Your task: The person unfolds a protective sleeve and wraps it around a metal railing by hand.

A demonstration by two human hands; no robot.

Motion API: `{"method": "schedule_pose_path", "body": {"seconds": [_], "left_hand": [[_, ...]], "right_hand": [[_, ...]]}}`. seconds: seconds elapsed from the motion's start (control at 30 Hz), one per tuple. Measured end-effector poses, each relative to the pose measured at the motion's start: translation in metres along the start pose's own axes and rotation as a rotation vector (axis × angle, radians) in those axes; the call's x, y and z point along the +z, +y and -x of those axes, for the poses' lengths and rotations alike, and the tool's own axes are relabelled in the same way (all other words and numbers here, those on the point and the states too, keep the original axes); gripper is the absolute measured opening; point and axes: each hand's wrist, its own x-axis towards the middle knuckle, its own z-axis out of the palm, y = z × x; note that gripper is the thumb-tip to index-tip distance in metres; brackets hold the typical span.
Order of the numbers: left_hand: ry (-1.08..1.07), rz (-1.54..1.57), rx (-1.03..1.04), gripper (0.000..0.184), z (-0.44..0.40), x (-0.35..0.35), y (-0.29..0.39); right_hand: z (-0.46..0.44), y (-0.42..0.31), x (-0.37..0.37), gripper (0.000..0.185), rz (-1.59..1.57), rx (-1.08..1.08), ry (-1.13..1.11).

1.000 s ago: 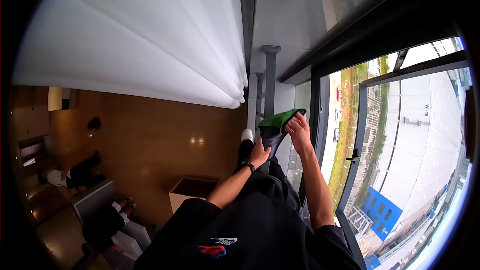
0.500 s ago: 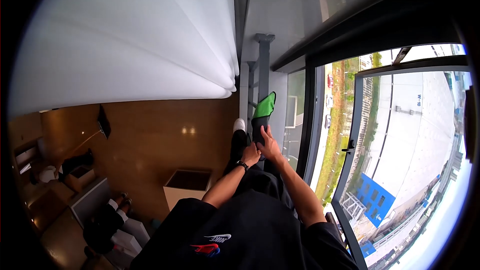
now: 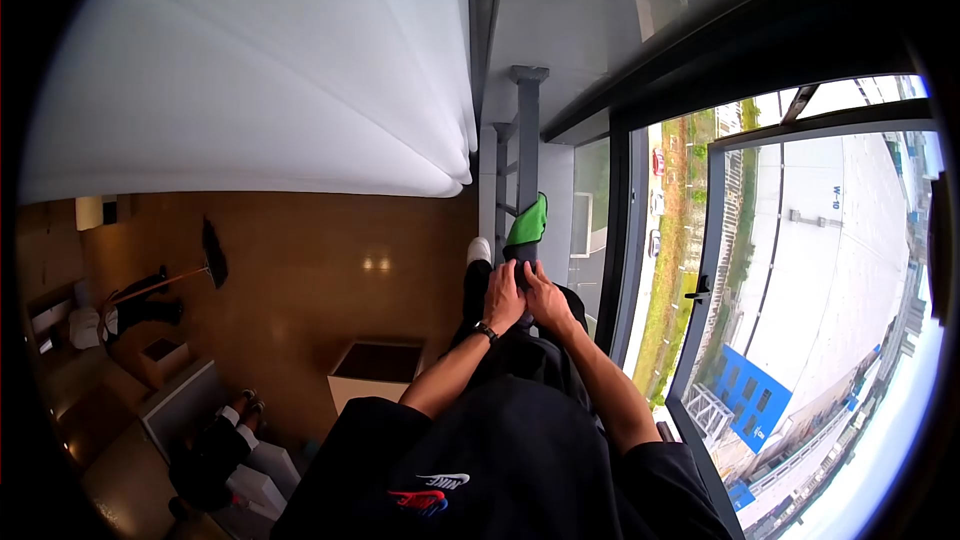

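Note:
A green and dark grey cloth (image 3: pixel 527 224) lies wrapped over the grey metal railing (image 3: pixel 528 130) in front of my body. My left hand (image 3: pixel 504 298), with a dark watch at the wrist, is closed on the dark part of the cloth. Right beside it, my right hand (image 3: pixel 546 298) grips the same dark part from the other side, its thumb close to the left one. The green end sticks out beyond my fingers along the rail. My palms hide the cloth's near end.
A white curtain (image 3: pixel 260 70) hangs at upper left. To the right is an open window frame (image 3: pixel 712 240). Below left are a box-like bin (image 3: pixel 375 375), a seated person (image 3: pixel 210 450) and another person holding a broom (image 3: pixel 212 255).
My left hand has moved up along the cloth and now sits level with the right. The green end has bent slightly lower. The broom in the background has shifted.

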Motion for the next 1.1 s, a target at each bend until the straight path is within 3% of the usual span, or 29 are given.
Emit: {"method": "schedule_pose_path", "body": {"seconds": [0.17, 0.23, 0.3, 0.37, 0.4, 0.57, 0.77, 0.83, 0.93, 1.1], "left_hand": [[0.035, -0.121, 0.242, 0.056, -0.043, -0.018, 0.033], [0.042, -0.215, 0.266, 0.056, -0.054, -0.013, 0.036], [0.060, -0.306, 0.296, 0.057, -0.065, -0.010, 0.039], [0.042, -0.312, 0.240, 0.050, -0.074, -0.014, 0.036], [0.031, -0.317, 0.211, 0.046, -0.076, -0.016, 0.034], [0.094, -0.306, 0.263, 0.016, -0.109, -0.018, 0.029], [0.403, 0.367, -0.463, 0.021, -0.158, -0.019, -0.019], [0.399, 0.462, -0.517, 0.021, -0.156, -0.012, -0.038], [0.407, 0.121, -0.334, 0.033, -0.129, 0.002, -0.047], [0.064, 0.293, -0.323, 0.042, -0.052, 0.019, -0.037]], "right_hand": [[0.002, -0.004, -0.010, 0.061, 0.030, 0.018, -0.066], [0.003, -0.002, -0.010, 0.059, 0.014, 0.096, -0.219], [0.002, -0.007, -0.010, 0.060, 0.006, 0.122, -0.220], [0.005, -0.026, -0.023, 0.066, 0.052, 0.199, -0.242], [0.004, -0.023, -0.022, 0.085, 0.099, 0.150, -0.281], [0.008, -0.013, -0.016, 0.088, 0.053, 0.133, -0.212], [0.011, -0.010, -0.011, 0.090, 0.063, 0.098, -0.192], [0.009, -0.012, -0.011, 0.088, 0.069, 0.107, -0.172], [0.007, -0.013, -0.007, 0.088, 0.056, 0.100, -0.142], [0.005, -0.022, -0.007, 0.083, 0.038, 0.108, -0.102]]}}
